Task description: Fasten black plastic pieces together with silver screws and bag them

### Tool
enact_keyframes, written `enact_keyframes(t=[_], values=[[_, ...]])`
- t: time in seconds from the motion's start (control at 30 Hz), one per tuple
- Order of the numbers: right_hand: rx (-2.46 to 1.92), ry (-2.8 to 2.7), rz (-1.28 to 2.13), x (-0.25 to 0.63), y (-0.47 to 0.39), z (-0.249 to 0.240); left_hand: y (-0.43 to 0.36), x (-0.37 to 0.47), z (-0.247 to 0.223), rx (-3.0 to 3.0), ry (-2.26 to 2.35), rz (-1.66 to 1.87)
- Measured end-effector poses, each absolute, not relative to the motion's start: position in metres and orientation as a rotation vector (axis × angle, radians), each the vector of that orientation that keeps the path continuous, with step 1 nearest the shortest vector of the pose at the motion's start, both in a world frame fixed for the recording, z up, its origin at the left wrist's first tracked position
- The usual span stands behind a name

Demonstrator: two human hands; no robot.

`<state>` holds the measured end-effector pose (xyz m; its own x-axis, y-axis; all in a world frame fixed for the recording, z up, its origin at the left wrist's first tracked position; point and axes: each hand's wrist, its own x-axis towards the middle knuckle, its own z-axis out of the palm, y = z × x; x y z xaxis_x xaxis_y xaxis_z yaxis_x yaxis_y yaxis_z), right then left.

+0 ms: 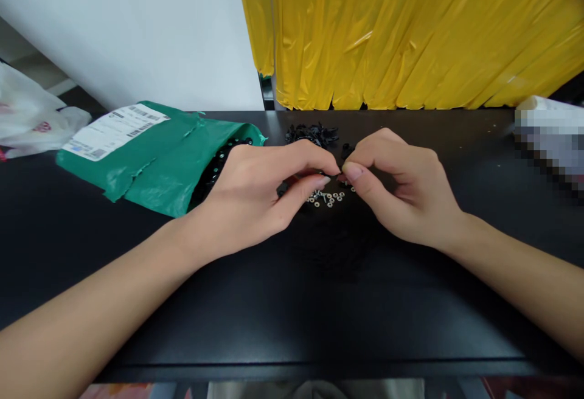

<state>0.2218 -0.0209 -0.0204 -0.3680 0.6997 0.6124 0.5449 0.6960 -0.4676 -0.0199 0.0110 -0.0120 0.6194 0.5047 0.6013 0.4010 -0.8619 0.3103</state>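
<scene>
Head view: the left hand (pixel 255 189) and the right hand (pixel 404 189) meet, fingertips close, above small metal rings (pixel 335 196) on a black table (pixel 292 320).

The right thumb and forefinger are pressed together at the tips; if a small part is between them, it is too hidden to tell. The left thumb and forefinger are curved toward each other, but I cannot tell what they pinch. The metal rings lie loosely just below the fingertips, and behind them is a heap of black pieces (pixel 314 135). Near the left hand lies a green bag (pixel 176 137) with a white label (pixel 116 128); its open mouth, partly covered by this hand, shows black parts (pixel 221 159) inside. Farther to the left is a white plastic bag (pixel 36 113). Yellow plastic (pixel 410 34) hangs behind the table.
</scene>
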Motion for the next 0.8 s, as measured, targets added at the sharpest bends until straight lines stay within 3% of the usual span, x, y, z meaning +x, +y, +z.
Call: enact_keyframes(t=[0.2,0.4,0.8], values=[[-0.775,-2.402,0.420,0.227,-0.023,-0.024,0.017,-0.016,-0.018,2.498,0.863,1.263],[-0.817,-2.548,0.501,0.225,-0.025,-0.032,0.009,-0.014,-0.014,2.721,0.860,1.095],[-0.861,-2.560,0.495,0.224,-0.023,-0.032,0.005,-0.014,-0.013,2.754,0.817,1.088]])
